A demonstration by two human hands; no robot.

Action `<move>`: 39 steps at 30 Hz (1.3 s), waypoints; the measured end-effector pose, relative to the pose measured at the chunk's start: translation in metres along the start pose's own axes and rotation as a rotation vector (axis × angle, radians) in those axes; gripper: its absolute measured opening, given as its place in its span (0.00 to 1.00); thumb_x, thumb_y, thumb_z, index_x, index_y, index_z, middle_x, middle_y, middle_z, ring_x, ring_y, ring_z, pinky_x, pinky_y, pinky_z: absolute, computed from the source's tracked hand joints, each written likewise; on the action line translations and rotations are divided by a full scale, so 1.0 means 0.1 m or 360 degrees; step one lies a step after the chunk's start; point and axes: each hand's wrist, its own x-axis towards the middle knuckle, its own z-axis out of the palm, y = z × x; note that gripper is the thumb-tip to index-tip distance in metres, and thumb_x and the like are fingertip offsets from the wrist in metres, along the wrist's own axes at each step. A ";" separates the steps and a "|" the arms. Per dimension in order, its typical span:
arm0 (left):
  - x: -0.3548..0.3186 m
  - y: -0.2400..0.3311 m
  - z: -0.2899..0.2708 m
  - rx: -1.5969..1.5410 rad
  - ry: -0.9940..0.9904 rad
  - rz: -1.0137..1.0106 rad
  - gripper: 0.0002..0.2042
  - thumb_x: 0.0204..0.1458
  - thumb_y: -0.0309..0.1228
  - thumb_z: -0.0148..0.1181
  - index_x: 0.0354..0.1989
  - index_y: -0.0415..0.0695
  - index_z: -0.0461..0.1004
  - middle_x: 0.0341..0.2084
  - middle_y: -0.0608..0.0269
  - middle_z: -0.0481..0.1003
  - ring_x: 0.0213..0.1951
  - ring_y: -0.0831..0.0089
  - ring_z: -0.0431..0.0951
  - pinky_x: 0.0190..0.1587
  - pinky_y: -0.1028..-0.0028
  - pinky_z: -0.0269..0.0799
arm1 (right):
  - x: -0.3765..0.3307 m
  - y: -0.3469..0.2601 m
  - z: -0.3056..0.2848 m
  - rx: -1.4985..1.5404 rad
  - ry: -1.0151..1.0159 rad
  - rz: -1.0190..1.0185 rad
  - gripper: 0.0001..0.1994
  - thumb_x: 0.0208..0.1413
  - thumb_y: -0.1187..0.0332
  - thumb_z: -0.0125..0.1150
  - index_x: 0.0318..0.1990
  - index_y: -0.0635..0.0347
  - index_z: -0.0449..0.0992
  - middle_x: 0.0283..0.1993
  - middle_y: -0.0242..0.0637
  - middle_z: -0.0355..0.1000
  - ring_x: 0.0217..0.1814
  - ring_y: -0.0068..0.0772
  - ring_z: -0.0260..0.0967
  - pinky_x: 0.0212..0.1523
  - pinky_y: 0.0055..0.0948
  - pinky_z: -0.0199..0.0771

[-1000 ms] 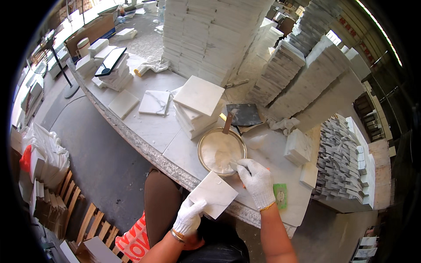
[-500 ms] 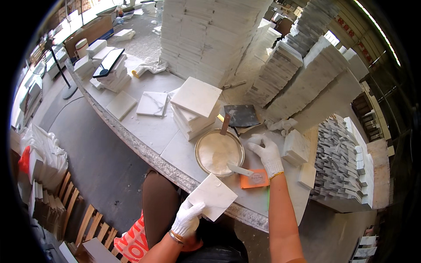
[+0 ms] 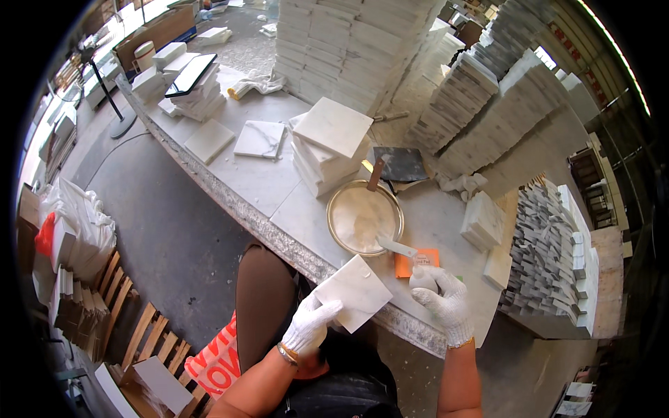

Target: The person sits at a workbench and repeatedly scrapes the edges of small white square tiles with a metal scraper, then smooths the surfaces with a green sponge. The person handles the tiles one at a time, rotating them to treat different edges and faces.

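The left hand (image 3: 311, 324) grips a white tile (image 3: 355, 298) near the worktop's (image 3: 258, 184) edge, with a small blob (image 3: 366, 274) on top. The right hand (image 3: 447, 306) has its fingers curled round a little pale thing (image 3: 422, 280), maybe a bottle. I think the blob is being readied; next needs a still tile and gentle fingers.

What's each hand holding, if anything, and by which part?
The left hand holds a white tile by its lower-left edge; the right hand, cannot tell.
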 end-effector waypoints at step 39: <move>-0.06 0.12 0.07 0.0101 -0.0033 -0.0070 0.32 0.55 0.33 0.68 0.66 0.33 0.65 0.55 0.58 0.75 0.55 0.72 0.74 0.58 0.72 0.66 | 0.05 -0.11 0.26 -0.0384 -0.0177 -0.0127 0.16 0.49 0.59 0.74 0.42 0.58 0.85 0.37 0.40 0.81 0.38 0.39 0.78 0.42 0.35 0.76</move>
